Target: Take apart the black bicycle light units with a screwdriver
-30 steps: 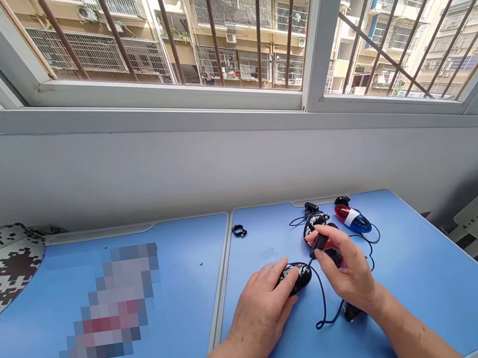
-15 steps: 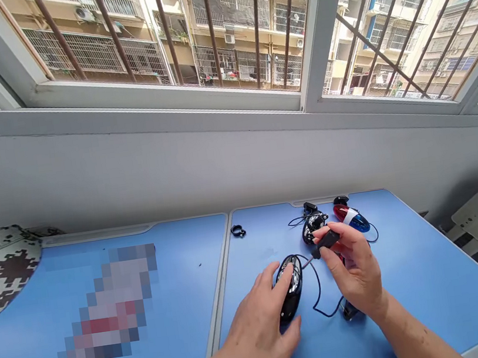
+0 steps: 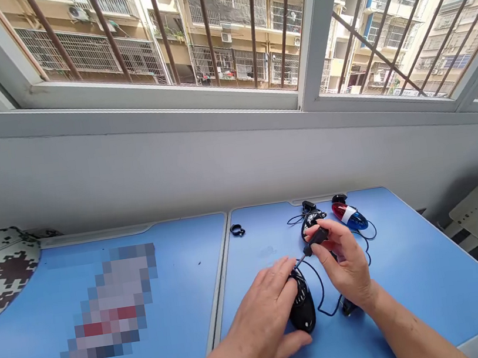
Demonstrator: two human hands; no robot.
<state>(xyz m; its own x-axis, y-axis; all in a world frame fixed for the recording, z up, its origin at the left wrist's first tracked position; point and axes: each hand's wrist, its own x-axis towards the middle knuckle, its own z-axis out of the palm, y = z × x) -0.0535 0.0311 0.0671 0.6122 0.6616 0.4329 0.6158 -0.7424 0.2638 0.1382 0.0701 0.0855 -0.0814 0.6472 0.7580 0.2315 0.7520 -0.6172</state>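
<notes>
passage: blue desk [image 3: 439, 275] right of right hand [image 3: 344, 265] | obstacles: black cable [image 3: 322, 291] beside left hand [image 3: 259, 324], red-and-blue lamp [image 3: 350, 216] beyond

Pixelated item [image 3: 108, 309], perhaps a bottle

The only view comes from a camera worn on the person's head, facing forward and tilted down. It looks from close above the left hand [image 3: 258, 312] and right hand [image 3: 344, 265], which sit low in the frame over the near part of a blue desk [image 3: 434, 270]. Beyond the grip, farther off, a white wall [image 3: 131, 170] and a barred window [image 3: 156, 96] fill the upper half.
</notes>
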